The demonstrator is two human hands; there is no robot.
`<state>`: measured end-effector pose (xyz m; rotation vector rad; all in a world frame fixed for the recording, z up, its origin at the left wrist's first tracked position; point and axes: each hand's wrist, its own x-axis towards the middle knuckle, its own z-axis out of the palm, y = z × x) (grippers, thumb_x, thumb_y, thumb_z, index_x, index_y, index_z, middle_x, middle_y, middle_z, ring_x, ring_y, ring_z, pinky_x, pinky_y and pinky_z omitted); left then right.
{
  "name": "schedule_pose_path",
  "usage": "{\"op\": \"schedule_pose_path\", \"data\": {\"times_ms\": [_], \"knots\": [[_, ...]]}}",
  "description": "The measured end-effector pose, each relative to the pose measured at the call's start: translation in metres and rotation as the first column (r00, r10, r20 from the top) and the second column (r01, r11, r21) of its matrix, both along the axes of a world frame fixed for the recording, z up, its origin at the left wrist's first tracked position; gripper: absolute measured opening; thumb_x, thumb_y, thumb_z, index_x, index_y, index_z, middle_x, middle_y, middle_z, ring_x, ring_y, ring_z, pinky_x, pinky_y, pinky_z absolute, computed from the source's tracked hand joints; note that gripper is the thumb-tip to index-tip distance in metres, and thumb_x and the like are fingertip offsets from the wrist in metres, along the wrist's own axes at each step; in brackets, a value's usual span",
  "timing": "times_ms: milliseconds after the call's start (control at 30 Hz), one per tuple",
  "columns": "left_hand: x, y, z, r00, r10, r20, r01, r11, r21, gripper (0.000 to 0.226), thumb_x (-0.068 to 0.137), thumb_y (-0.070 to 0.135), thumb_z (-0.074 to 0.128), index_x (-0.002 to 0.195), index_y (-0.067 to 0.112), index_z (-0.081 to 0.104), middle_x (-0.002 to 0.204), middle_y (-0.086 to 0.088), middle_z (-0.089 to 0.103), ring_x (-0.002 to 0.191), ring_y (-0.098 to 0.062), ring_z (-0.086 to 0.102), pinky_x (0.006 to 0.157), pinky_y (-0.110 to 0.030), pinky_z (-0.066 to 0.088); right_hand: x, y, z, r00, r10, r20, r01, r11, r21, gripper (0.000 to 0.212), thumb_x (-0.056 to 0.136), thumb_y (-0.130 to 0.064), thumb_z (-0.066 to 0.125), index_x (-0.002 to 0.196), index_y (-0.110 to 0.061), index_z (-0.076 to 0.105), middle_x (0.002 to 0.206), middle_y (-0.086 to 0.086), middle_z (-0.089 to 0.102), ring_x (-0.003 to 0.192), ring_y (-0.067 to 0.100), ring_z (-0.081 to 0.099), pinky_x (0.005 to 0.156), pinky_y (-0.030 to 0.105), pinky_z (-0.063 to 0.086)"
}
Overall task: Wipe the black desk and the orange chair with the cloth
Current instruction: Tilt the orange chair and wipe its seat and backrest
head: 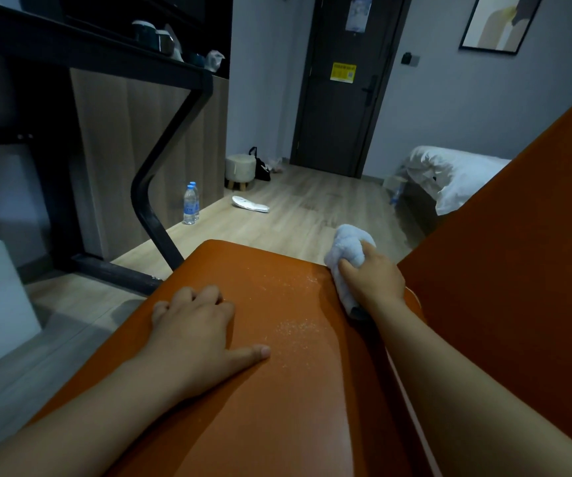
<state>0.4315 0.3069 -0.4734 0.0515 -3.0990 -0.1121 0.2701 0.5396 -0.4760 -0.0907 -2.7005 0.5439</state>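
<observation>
The left hand (196, 327) lies palm down on the smooth orange leather chair seat (277, 390), fingers slightly bent and thumb stretched out toward a scatter of pale crumbs (294, 327). The right hand (374, 278) grips a bunched white fluffy cloth (348, 251) at the seat's far right edge, just beside the orange backrest (518, 253). The black metal-framed tabletop (88, 49) stands to the left, its angled leg (160, 187) near the seat. Two clear plastic water bottles (191, 204) stand on the light wooden floor (312, 208), with a white slipper (250, 204) lying further off toward the dark door (339, 108)
</observation>
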Motion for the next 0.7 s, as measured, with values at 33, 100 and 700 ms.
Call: {"op": "schedule_pose_path", "data": {"times_ms": [33,100,700], "knots": [[0.000,-0.001,0.001,1.000,0.001,-0.003,-0.001,1.000,0.018,0.103,0.058,0.096,0.020,0.140,0.037,0.038,0.140,0.012,0.034,0.128,-0.016,0.032,0.107,-0.043,0.031,-0.001,-0.007,0.001,1.000,0.000,0.001,0.000,1.000,-0.004,0.055,0.092,-0.045,0.044,0.141,-0.019,0.044,0.122,0.013,0.062,0.110,0.030,0.060,0.087,0.040,0.048],[0.000,-0.005,0.004,1.000,-0.001,-0.017,0.002,0.997,0.071,0.100,0.061,0.095,0.024,0.139,0.036,0.040,0.141,0.012,0.035,0.129,-0.015,0.033,0.108,-0.041,0.033,-0.005,-0.020,0.005,1.000,0.011,-0.004,-0.011,1.000,-0.007,0.048,0.093,-0.042,0.044,0.133,-0.016,0.051,0.115,0.012,0.065,0.104,0.030,0.062,0.085,0.040,0.051],[0.010,-0.078,-0.002,0.996,0.052,-0.073,-0.026,0.947,0.320,0.072,0.077,0.073,0.050,0.138,0.036,0.043,0.137,0.014,0.039,0.106,0.000,0.042,0.087,-0.019,0.039,-0.030,-0.120,0.009,0.962,0.273,-0.029,-0.274,0.952,-0.136,0.034,0.088,-0.041,0.055,0.119,-0.027,0.059,0.097,0.000,0.065,0.096,0.025,0.064,0.071,0.032,0.041]]}}
